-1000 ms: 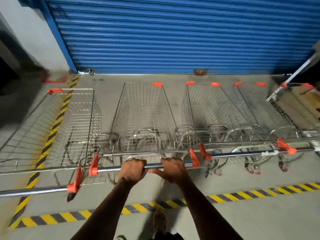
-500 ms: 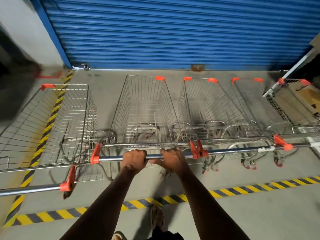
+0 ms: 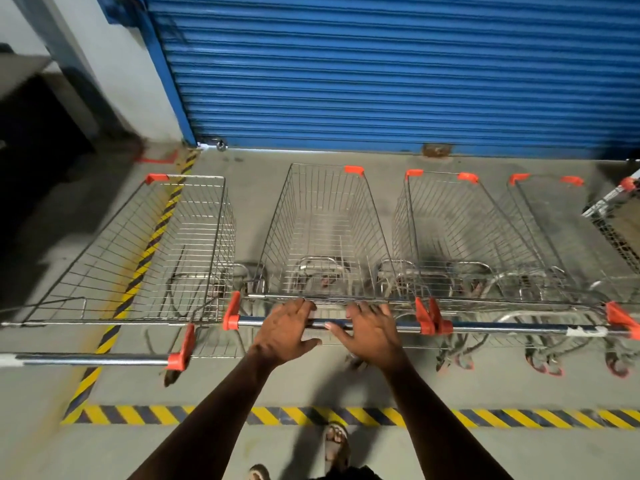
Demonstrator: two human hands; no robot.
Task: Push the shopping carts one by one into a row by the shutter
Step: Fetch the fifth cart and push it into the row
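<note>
Cart in hand: a chrome wire-mesh shopping cart [image 3: 325, 233] with orange plastic corner caps stands nose-first toward the blue corrugated roller shutter [image 3: 381, 71], its front edge near the shutter's foot but apart from it.
Handle: the chrome push bar with orange end brackets [image 3: 398, 326] runs across the view just in front of the person.
Left hand [image 3: 284, 329]: lies over the bar, fingers extended and spread forward, not wrapped round it; contact appears light.
Right hand [image 3: 372, 332]: same posture, fingers straight and splayed over the bar, thumb pointing inward; no grip visible.
Row to the right: two further wire carts [image 3: 460, 233] stand parallel and just beside the centre cart, handles roughly in one line; their bars meet the centre bar at the orange brackets.
Left cart: another wire cart [image 3: 145, 251] stands apart from the centre cart, over the yellow-and-black hazard stripe [image 3: 152, 244]; its handle [image 3: 93, 359] sits nearer the person than the others.
Far right: part of one more cart [image 3: 616, 216] shows at the frame edge, angled; contents unclear.
Progress: judged from the layout, the centre cart is at or near its place in the row; the open fingers suggest release.
Remaining: the left cart looks set back from the line and probably needs aligning; carts outside the view cannot be assessed.
</note>
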